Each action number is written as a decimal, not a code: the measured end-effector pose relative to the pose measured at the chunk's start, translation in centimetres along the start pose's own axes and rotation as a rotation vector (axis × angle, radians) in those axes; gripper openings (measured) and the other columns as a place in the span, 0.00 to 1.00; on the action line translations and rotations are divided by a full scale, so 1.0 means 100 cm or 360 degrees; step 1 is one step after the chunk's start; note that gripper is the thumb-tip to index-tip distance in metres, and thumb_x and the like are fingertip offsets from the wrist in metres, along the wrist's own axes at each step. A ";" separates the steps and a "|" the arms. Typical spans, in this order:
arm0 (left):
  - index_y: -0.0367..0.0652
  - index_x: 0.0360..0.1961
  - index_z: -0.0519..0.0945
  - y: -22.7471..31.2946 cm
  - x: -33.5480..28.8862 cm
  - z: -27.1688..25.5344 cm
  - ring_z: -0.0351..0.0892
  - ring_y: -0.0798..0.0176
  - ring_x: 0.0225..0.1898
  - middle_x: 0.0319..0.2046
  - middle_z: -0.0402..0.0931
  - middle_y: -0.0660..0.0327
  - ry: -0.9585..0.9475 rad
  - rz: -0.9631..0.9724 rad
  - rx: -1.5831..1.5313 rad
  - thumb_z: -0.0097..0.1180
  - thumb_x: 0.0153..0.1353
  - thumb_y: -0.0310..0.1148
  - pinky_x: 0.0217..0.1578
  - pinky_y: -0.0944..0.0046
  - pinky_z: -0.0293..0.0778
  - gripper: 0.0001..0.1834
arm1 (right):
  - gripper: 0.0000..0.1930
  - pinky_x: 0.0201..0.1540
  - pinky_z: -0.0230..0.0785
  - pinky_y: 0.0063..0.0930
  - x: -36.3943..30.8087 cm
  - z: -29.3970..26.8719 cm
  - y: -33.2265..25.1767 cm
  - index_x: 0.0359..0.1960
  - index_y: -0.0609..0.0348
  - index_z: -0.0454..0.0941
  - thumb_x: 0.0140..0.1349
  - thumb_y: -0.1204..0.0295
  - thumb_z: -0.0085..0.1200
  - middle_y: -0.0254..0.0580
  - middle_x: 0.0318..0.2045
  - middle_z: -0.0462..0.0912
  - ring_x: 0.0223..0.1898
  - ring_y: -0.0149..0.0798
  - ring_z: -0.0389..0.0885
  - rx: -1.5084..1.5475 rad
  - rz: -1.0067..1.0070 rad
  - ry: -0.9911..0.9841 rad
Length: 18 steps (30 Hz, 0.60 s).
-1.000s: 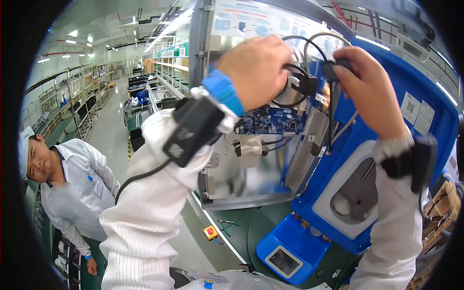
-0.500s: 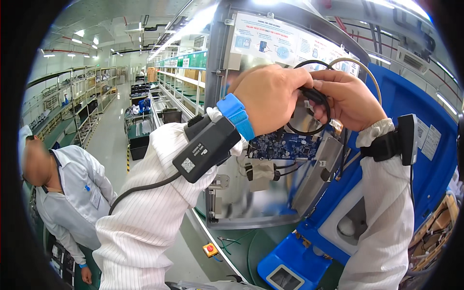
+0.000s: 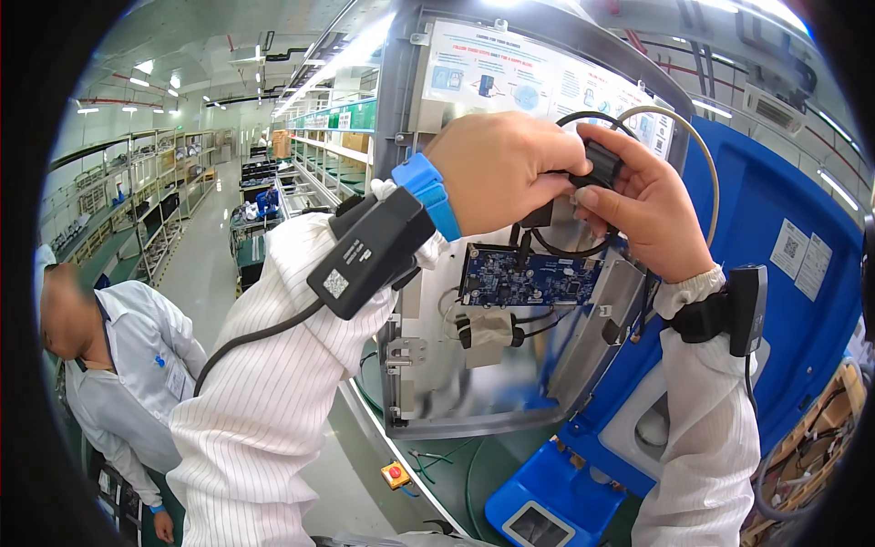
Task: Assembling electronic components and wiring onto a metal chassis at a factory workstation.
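Both hands meet over the upper part of an open metal housing [image 3: 437, 423]. My left hand [image 3: 497, 169] is closed, thumb and fingers pinching a black cable [image 3: 570, 253] near a thick dark piece on it. From the other side, my right hand [image 3: 652, 210] grips the same black cable, its thumb and fingers round that dark piece [image 3: 602, 166]; its exact kind is partly hidden. The cable loops above and below the hands. Just below them, a blue circuit board [image 3: 529, 278] is mounted inside the housing, with a tape-wrapped bundle [image 3: 488, 330] of black leads under it.
A blue door panel [image 3: 775, 191] stands at the right, with a beige tube [image 3: 707, 155] arching beside it. Lower down is a blue part with a small window [image 3: 547, 488]. A red button on a yellow box [image 3: 395, 474] sits near the bench edge. A person [image 3: 137, 356] stands at the left.
My right hand has turned and its fingers have opened out round the dark cable piece, which now shows more. My left hand has shifted slightly left, still pinching.
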State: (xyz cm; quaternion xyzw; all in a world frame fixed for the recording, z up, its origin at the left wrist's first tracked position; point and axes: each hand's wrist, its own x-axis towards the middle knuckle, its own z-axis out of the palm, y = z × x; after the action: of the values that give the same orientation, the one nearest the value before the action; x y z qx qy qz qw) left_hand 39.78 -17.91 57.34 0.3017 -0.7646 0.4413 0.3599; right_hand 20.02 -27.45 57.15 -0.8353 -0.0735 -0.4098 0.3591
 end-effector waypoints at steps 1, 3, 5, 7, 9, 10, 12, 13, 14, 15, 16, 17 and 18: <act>0.42 0.39 0.83 0.002 -0.001 -0.001 0.82 0.51 0.35 0.35 0.82 0.57 0.0001 0.0006 0.0001 0.65 0.56 0.26 0.37 0.58 0.78 0.09 | 0.27 0.32 0.72 0.17 0.000 -0.001 0.002 0.65 0.65 0.69 0.64 0.80 0.60 0.33 0.35 0.83 0.29 0.21 0.76 -0.0002 -0.0004 0.0003; 0.42 0.37 0.81 0.008 -0.004 -0.002 0.82 0.51 0.34 0.35 0.82 0.56 0.0004 -0.0172 0.0063 0.65 0.56 0.27 0.35 0.59 0.77 0.08 | 0.27 0.32 0.72 0.17 0.001 -0.003 0.002 0.66 0.63 0.69 0.65 0.81 0.58 0.34 0.38 0.84 0.30 0.21 0.76 -0.0151 0.0041 -0.0027; 0.42 0.35 0.79 0.013 -0.006 -0.002 0.81 0.51 0.32 0.34 0.81 0.56 0.0002 -0.0267 0.0038 0.66 0.55 0.28 0.34 0.59 0.77 0.09 | 0.25 0.34 0.72 0.16 -0.001 0.001 0.002 0.64 0.62 0.70 0.64 0.82 0.59 0.35 0.42 0.84 0.32 0.21 0.78 -0.0251 0.0030 -0.0015; 0.44 0.39 0.80 0.020 -0.003 0.001 0.82 0.51 0.33 0.36 0.82 0.57 0.0158 -0.0396 -0.0150 0.67 0.55 0.28 0.35 0.60 0.78 0.11 | 0.21 0.37 0.74 0.16 -0.004 0.007 0.007 0.58 0.63 0.72 0.64 0.82 0.60 0.37 0.42 0.84 0.36 0.23 0.81 -0.0127 -0.0236 0.0137; 0.45 0.42 0.82 0.015 0.001 0.003 0.84 0.52 0.35 0.39 0.84 0.58 0.0153 -0.0321 -0.0096 0.67 0.55 0.29 0.37 0.60 0.80 0.13 | 0.18 0.41 0.77 0.20 -0.006 0.004 0.013 0.53 0.63 0.71 0.64 0.81 0.61 0.38 0.42 0.84 0.41 0.26 0.83 -0.0108 -0.0271 0.0176; 0.45 0.44 0.82 0.012 0.003 0.003 0.84 0.52 0.36 0.40 0.85 0.58 0.0100 -0.0193 0.0059 0.67 0.55 0.30 0.38 0.60 0.81 0.14 | 0.18 0.43 0.77 0.22 -0.007 0.000 0.015 0.53 0.64 0.71 0.63 0.81 0.62 0.39 0.42 0.84 0.42 0.27 0.83 -0.0254 -0.0293 0.0206; 0.45 0.45 0.83 0.010 0.003 0.005 0.85 0.52 0.38 0.39 0.85 0.58 0.0050 -0.0018 0.0240 0.67 0.55 0.32 0.39 0.58 0.81 0.15 | 0.19 0.45 0.78 0.23 -0.010 -0.002 0.018 0.53 0.64 0.71 0.62 0.80 0.63 0.40 0.41 0.84 0.43 0.28 0.83 -0.0396 -0.0308 0.0240; 0.45 0.45 0.83 0.009 0.002 0.005 0.85 0.52 0.38 0.39 0.85 0.58 0.0044 -0.0020 0.0233 0.67 0.55 0.32 0.39 0.58 0.81 0.15 | 0.18 0.43 0.78 0.25 -0.010 0.000 0.017 0.51 0.64 0.73 0.61 0.79 0.64 0.40 0.39 0.84 0.41 0.29 0.83 -0.0605 -0.0437 0.0274; 0.44 0.45 0.83 0.009 0.002 0.006 0.85 0.53 0.38 0.39 0.85 0.58 0.0020 0.0011 0.0284 0.67 0.55 0.32 0.39 0.58 0.81 0.15 | 0.17 0.41 0.78 0.26 -0.011 0.000 0.017 0.49 0.64 0.74 0.59 0.79 0.65 0.41 0.37 0.84 0.38 0.31 0.84 -0.0815 -0.0564 0.0308; 0.44 0.45 0.83 0.010 0.001 0.005 0.85 0.53 0.38 0.39 0.85 0.58 -0.0006 0.0042 0.0335 0.68 0.54 0.33 0.39 0.58 0.81 0.16 | 0.17 0.41 0.78 0.26 -0.012 0.000 0.014 0.49 0.64 0.74 0.59 0.79 0.65 0.41 0.37 0.84 0.38 0.31 0.84 -0.0811 -0.0555 0.0313; 0.45 0.44 0.83 0.009 0.002 0.003 0.85 0.54 0.37 0.39 0.85 0.59 -0.0045 0.0085 0.0435 0.68 0.54 0.34 0.37 0.58 0.81 0.16 | 0.16 0.38 0.76 0.28 -0.012 -0.001 0.010 0.46 0.64 0.76 0.58 0.77 0.66 0.41 0.35 0.82 0.35 0.34 0.83 -0.1097 -0.0642 0.0339; 0.45 0.44 0.83 0.009 0.003 0.001 0.85 0.54 0.37 0.39 0.85 0.59 -0.0054 0.0085 0.0427 0.68 0.54 0.34 0.37 0.58 0.81 0.16 | 0.14 0.36 0.75 0.29 -0.010 -0.002 0.008 0.43 0.64 0.77 0.57 0.75 0.67 0.41 0.33 0.81 0.32 0.37 0.83 -0.1385 -0.0728 0.0362; 0.45 0.44 0.83 0.008 0.004 0.000 0.85 0.54 0.37 0.39 0.85 0.60 -0.0077 0.0149 0.0509 0.68 0.54 0.34 0.36 0.58 0.81 0.16 | 0.13 0.33 0.73 0.34 -0.009 0.000 0.008 0.40 0.62 0.79 0.56 0.71 0.68 0.43 0.31 0.80 0.29 0.45 0.81 -0.1372 -0.0776 0.0395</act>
State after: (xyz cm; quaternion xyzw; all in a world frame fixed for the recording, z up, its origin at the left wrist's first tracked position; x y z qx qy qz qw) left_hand 38.95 -17.60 57.33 0.3298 -0.7064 0.5662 0.2678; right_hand 19.71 -27.88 56.04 -0.8111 -0.0473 -0.5710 -0.1179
